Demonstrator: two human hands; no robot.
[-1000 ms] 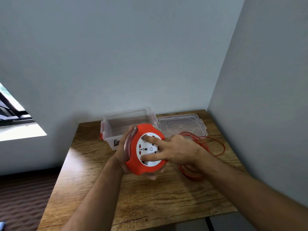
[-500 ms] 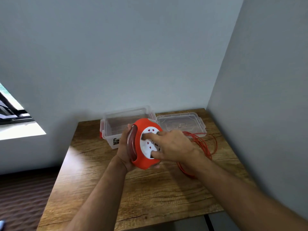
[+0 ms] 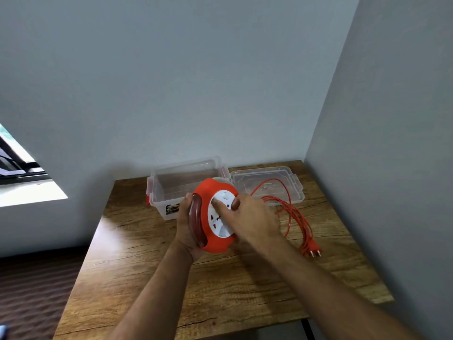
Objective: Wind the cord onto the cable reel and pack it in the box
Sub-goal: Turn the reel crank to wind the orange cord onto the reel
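My left hand (image 3: 186, 224) cups the rear of the orange cable reel (image 3: 215, 217), fingers wrapped behind it and thumb on its rim, holding it above the table (image 3: 152, 278) in front of the box. My right hand (image 3: 250, 217) lies on the white socket face, fingers pressed against it as if to turn it. The reel stands on edge, its face tilted toward me and to the right, its axle running roughly left to right. Most of the cord (image 3: 296, 217) lies loose on the table to the right, ending at the plug (image 3: 312, 251). I judge the loops could tangle or snag while winding, or the plug could drag off the table's right edge. Behind stand the clear box (image 3: 166, 192) and its lid (image 3: 291, 177), with one cord loop lying across the lid.
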